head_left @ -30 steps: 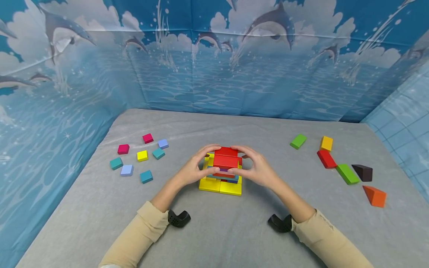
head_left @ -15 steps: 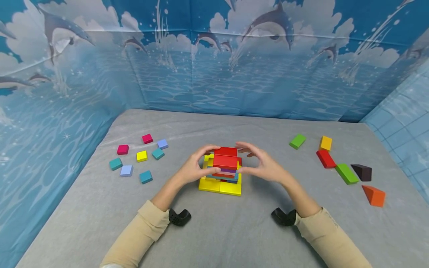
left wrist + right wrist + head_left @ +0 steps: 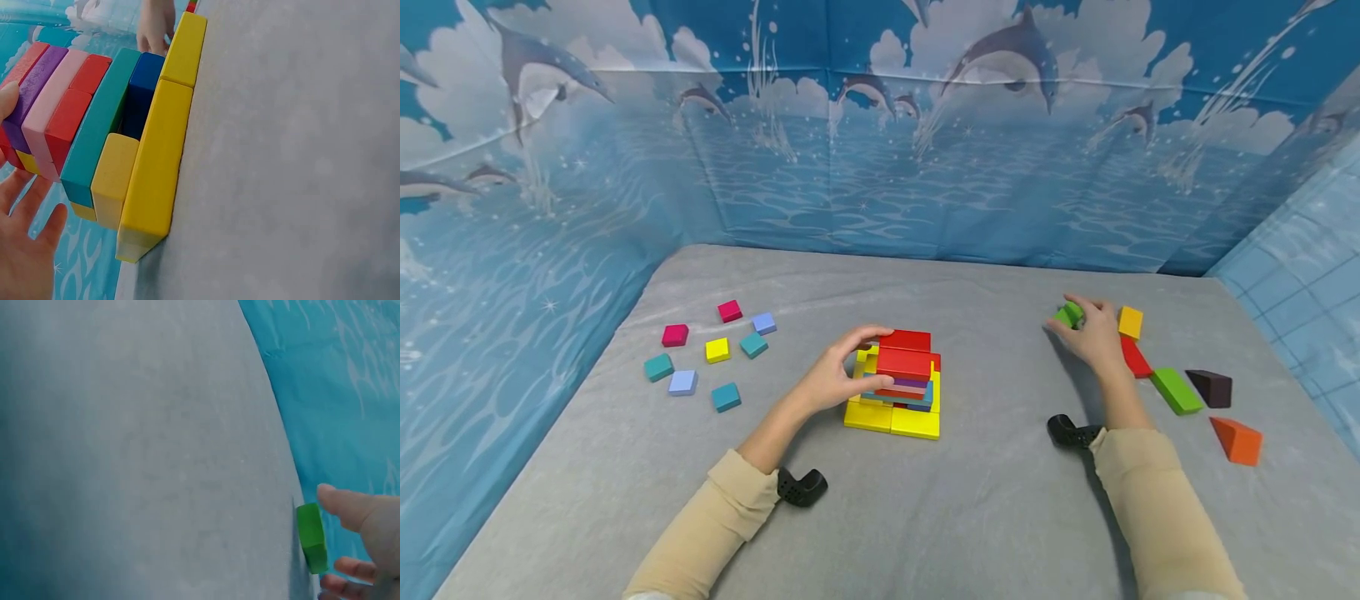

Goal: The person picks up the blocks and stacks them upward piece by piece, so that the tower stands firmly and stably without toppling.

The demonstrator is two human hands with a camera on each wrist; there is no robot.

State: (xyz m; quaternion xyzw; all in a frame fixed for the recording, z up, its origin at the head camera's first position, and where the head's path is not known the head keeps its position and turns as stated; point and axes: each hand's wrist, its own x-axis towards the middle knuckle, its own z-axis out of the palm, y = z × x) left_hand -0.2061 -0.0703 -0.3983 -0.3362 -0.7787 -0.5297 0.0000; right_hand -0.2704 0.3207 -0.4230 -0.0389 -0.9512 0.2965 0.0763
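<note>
At the centre of the head view, a layered stack of blocks (image 3: 904,363) has red blocks on top and wide yellow ones at its base. My left hand (image 3: 835,372) holds the upper stack from the side, thumb at the front and index finger towards the back. In the left wrist view its thumb (image 3: 7,100) lies against the purple block (image 3: 34,97), while its lower fingers are spread. My right hand (image 3: 1092,335) reaches over a green block (image 3: 1069,314) at the right. Its thumb (image 3: 337,500) and fingers are spread round that block, with a gap visible by the thumb.
To the right lie a yellow block (image 3: 1131,322), a red block (image 3: 1135,357), another green block (image 3: 1177,391), a dark block (image 3: 1212,387) and an orange wedge (image 3: 1237,440). Several small coloured blocks, including a yellow one (image 3: 718,350), are scattered left. A dolphin-print curtain (image 3: 880,167) hangs behind.
My right hand has left the stack and moved right and away to the green block. My left hand stays at the stack, which looks unchanged.
</note>
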